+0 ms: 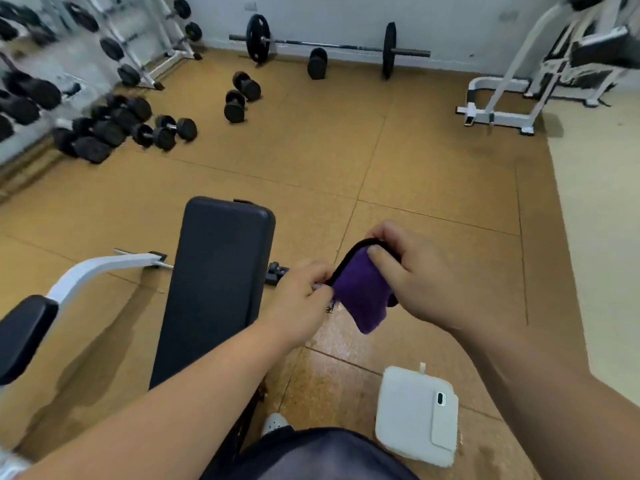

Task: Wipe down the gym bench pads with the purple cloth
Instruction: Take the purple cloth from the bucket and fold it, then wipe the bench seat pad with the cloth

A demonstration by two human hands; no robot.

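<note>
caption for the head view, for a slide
Both hands, left and right, hold the purple cloth beside the black bench pad.

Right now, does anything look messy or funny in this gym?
Yes. Several black dumbbells lie scattered on the brown floor, away from the white rack at the left. Below the purple cloth, a shiny patch of floor looks wet. The long black bench pad looks undamaged.

bright even indoor light, soft shadows, blurred curved edges, floor (346, 368) glare
</note>
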